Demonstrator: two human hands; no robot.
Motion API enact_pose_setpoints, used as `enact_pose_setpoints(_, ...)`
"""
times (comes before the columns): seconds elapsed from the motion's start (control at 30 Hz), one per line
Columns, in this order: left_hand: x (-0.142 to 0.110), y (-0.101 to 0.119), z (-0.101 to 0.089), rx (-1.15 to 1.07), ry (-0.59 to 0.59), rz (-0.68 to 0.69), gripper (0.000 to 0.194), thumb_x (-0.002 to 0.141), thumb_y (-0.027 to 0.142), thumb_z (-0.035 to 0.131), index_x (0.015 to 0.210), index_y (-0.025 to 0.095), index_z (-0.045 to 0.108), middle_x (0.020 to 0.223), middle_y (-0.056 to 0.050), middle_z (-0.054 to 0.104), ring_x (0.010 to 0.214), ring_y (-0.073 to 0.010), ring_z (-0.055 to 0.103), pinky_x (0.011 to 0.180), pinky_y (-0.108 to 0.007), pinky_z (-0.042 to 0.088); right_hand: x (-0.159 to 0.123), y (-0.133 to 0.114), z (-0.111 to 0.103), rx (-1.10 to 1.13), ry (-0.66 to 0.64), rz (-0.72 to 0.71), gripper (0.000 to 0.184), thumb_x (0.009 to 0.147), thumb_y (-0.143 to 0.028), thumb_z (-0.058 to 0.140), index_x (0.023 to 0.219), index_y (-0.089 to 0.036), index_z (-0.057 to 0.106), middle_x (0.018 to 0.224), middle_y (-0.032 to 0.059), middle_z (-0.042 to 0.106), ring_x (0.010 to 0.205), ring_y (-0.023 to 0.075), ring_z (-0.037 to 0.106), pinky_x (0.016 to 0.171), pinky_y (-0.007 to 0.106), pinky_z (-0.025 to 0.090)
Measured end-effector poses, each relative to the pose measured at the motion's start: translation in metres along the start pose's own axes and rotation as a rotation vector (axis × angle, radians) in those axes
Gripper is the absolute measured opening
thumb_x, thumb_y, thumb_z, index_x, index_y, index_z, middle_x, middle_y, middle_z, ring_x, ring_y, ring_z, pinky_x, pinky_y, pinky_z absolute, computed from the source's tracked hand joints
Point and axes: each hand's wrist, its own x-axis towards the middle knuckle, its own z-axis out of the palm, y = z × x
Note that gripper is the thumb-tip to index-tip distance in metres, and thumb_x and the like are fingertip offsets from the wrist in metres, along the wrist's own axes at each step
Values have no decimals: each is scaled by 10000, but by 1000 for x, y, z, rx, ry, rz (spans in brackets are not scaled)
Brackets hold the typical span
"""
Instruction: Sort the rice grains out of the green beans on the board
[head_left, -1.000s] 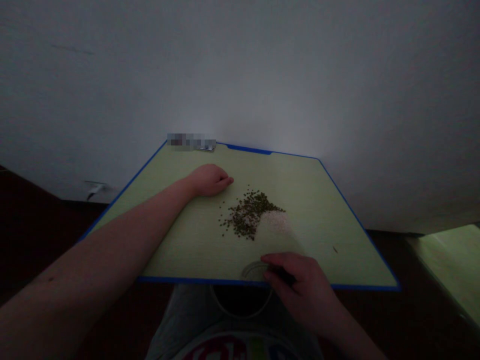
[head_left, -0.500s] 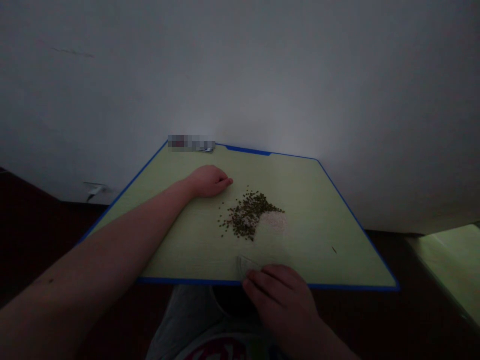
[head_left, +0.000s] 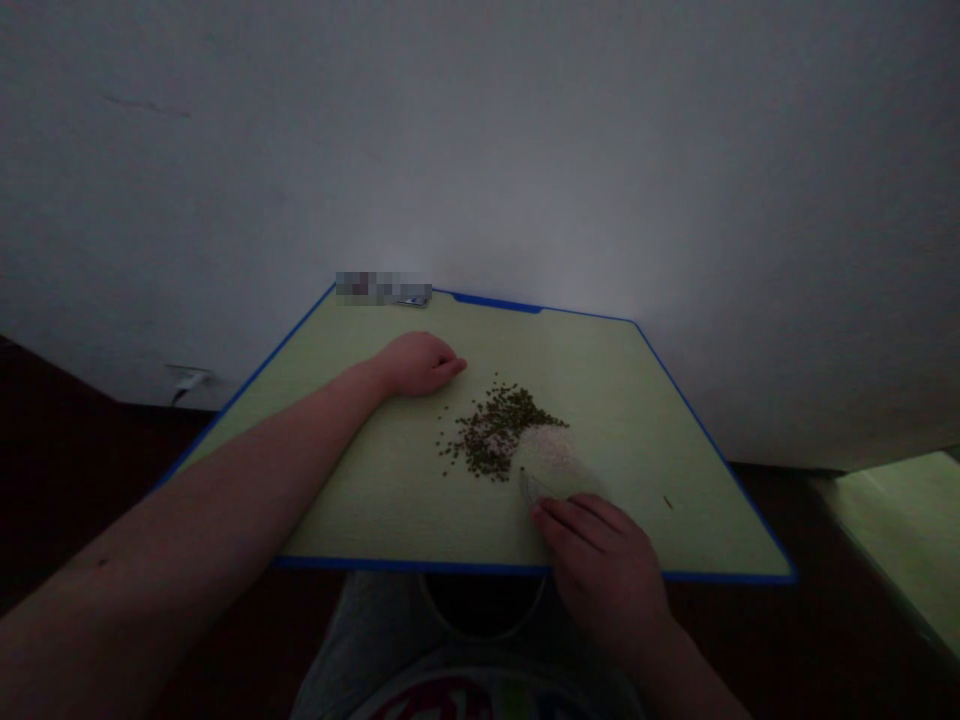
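While viewed from head height, left hand [head_left: 420, 365]: lying on the board, fingers loosely curled, knuckles up, holding nothing; just beside the mung beans, not touching them.

Right hand [head_left: 600, 570]: at the near edge of the board, fingers curved and pointing forward, fingertips [head_left: 541, 512] on a clear plastic piece [head_left: 534, 488]; how firmly it is held, impossible to tell in this dim view.

Clear plastic piece: flat on the board or slightly tilted, hard to tell which; touching the near edge of a pile of white grains [head_left: 549, 460].

Grains: white pile to the right of a looser heap of dark green mung beans [head_left: 491, 435], the two touching and slightly mixed, near the middle of the board.

Board: green-surfaced board [head_left: 375, 520] with a blue edge, a brown speck [head_left: 667, 502] near its right side, and a pixelated object [head_left: 382, 288] at its far edge.

Around: white wall [head_left: 480, 150] behind; grey trousers [head_left: 367, 640] and a printed shirt [head_left: 480, 700] below; pale green surface [head_left: 900, 530] at far right.
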Motion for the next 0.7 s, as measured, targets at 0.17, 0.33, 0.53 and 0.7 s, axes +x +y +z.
enact_pose_setpoints(0.17,-2,-1,0,-21,-6,-2,553,808,548,241,590,168,579,580,-63,570,518,-136,411,538,-287,238,-4,11,-3,-13,-17,49,275,767,-113,477,971,-177,651,918,68,684,794,191,601,742,358,512)
enact_pose_setpoints(0.33,-2,-2,0,-6,-16,5,566,812,542,231,604,166,600,594,-70,579,524,-145,431,545,-289,246,-5,11,-6,-22,-18,32,274,757,-108,482,969,-162,647,905,67,685,766,194,599,711,360,525)
enact_pose_setpoints(0.53,-1,-2,1,-13,-6,-3,555,810,538,251,626,163,617,591,-74,588,544,-150,457,561,-286,254,0,7,-4,14,16,-2,270,754,-94,485,963,-155,643,908,61,689,762,187,612,713,350,529)
enact_pose_setpoints(0.7,-1,-1,1,0,-5,6,570,815,544,236,605,159,600,590,-72,584,519,-140,430,540,-288,242,4,7,1,22,29,-21,261,758,-93,498,960,-164,648,915,53,693,775,186,620,729,344,524)
